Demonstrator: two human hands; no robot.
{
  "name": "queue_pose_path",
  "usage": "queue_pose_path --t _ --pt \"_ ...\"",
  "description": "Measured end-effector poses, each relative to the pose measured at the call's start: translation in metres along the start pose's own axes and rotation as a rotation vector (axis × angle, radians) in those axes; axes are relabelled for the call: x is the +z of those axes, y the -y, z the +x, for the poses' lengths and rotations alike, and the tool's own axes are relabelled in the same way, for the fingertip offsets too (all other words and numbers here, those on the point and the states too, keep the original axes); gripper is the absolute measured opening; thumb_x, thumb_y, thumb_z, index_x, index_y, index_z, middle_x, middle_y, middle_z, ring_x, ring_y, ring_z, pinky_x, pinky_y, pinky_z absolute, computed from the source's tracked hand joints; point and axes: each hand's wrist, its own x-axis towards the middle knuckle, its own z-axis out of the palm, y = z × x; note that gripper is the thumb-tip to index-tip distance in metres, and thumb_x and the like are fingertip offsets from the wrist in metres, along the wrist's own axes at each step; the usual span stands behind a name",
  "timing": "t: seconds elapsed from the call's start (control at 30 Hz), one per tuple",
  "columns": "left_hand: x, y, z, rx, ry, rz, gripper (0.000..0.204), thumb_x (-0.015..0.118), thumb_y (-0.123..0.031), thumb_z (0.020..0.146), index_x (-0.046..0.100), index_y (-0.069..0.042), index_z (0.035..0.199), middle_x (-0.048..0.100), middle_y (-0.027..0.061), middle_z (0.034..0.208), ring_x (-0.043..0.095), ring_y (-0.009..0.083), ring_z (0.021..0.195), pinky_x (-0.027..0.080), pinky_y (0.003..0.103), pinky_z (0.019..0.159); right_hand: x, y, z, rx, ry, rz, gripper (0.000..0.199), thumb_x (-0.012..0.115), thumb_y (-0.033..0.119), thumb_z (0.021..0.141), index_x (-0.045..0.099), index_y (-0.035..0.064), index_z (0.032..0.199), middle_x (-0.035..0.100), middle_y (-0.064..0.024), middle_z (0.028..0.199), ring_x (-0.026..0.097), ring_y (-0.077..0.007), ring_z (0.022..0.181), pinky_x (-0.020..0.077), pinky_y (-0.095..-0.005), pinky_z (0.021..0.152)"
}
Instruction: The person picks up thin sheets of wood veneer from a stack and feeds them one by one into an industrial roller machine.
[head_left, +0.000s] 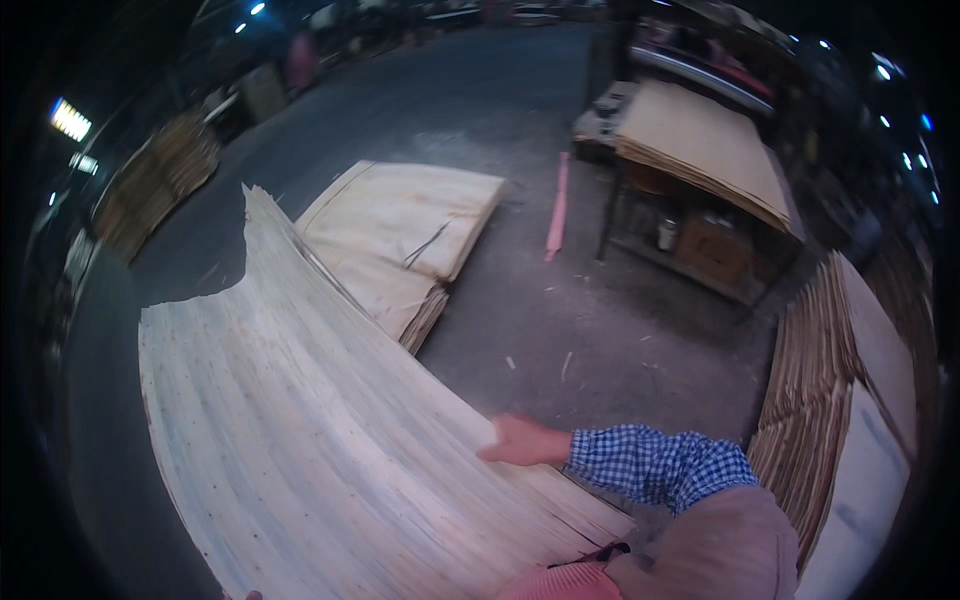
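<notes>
A worker's right hand [522, 440], in a blue-and-white checked sleeve [660, 465], is clamped on the right edge of a large pale veneer sheet [300, 420], fingers closed over the thin wood. The sheet bows upward and fills the lower left of the scene, its far corner torn to a ragged point. At the sheet's near bottom edge, only a fingertip of the left hand [250, 596] shows, touching the wood; whether that hand grips it cannot be told. Just beyond the sheet's far edge, a low stack of veneer [410, 230] lies on the grey concrete floor [560, 320]. Further beyond the sheet and to its right, a pink strip [556, 210] lies on the floor beside a work table [700, 150] loaded with more veneer. To the right of the sheet, past the worker's arm, tall piles of sheets [840, 380] stand edge-on.
</notes>
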Motion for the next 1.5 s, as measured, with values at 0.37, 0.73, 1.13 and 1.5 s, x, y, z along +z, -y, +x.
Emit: queue_pose_path --t 0.37,0.73,1.13,1.5 --pt "0.182 -0.235 0.057 0.409 0.267 0.031 0.045 0.059 -0.015 0.091 0.050 0.012 0.126 0.060 0.0218 0.122 0.057 0.0304 0.109 0.043 0.037 0.094 -0.214 -0.121 -0.071 0.193 -0.436 0.103 0.044 0.067 0.029 0.077 0.063 -0.0065 0.103 0.068 -0.0220 0.092 0.066 -0.0287 0.084 0.0506 -0.0371 0.076" --pt "0.486 -0.503 0.105 0.811 0.667 -0.078 0.041 0.063 -0.013 0.074 0.061 0.009 0.109 0.068 0.0130 0.092 0.066 0.0180 0.080 0.053 0.031 0.071 -0.381 -0.253 -0.111 0.330 -0.904 0.103 0.044 0.068 0.031 0.076 0.065 -0.0033 0.104 0.068 -0.0229 0.095 0.066 -0.0353 0.091 0.0506 -0.0390 0.082" --pt "0.806 -0.755 -0.049 0.912 0.927 -0.017 0.035 0.065 -0.013 0.077 0.062 0.009 0.104 0.068 0.0109 0.088 0.065 0.0160 0.073 0.053 0.029 0.067 -0.617 -0.416 -0.220 0.541 -1.200 0.238 0.036 0.072 0.022 0.077 0.066 -0.0025 0.103 0.070 -0.0174 0.092 0.069 -0.0258 0.086 0.0520 -0.0343 0.077" --pt "1.073 -0.999 -0.120 1.010 1.107 -0.063 0.041 0.069 -0.016 0.078 0.060 0.007 0.110 0.067 0.0106 0.096 0.063 0.0145 0.081 0.053 0.029 0.072 -0.917 -0.561 -0.275 0.534 -1.279 0.657 0.039 0.069 0.010 0.081 0.060 -0.0090 0.113 0.067 -0.0126 0.103 0.064 -0.0185 0.090 0.0513 -0.0312 0.081"
